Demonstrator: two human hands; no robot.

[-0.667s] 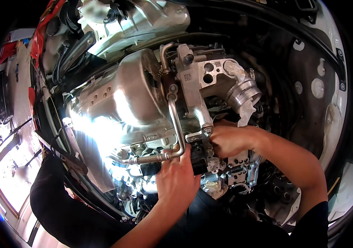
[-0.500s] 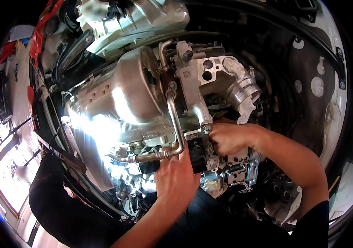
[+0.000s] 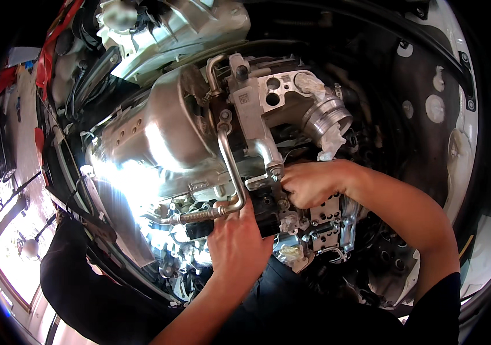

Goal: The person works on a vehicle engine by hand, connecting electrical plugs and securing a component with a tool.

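My left hand (image 3: 237,241) lies over a black block-shaped part (image 3: 265,229) on the engine, its fingers closed around it and their tips hidden under a bent metal pipe (image 3: 232,167). The part shows on both sides of the hand. My right hand (image 3: 313,183) is curled, knuckles up, beside the pipe's lower fitting and beneath a cast metal elbow (image 3: 291,112). Its fingertips are out of sight, and what they hold cannot be made out. Crumpled pale wadding (image 3: 330,142) hangs from the elbow's round outlet (image 3: 327,118).
A large metal heat shield (image 3: 171,126) covers the engine on the left, with bright glare on it. A metal plate with ports (image 3: 325,214) sits below my right hand. More pale wadding (image 3: 290,253) lies near my left hand. White bodywork (image 3: 457,138) borders the bay at right.
The whole view has shifted slightly, so the engine and both hands appear a little farther left. Both hands keep nearly the same places on the engine.
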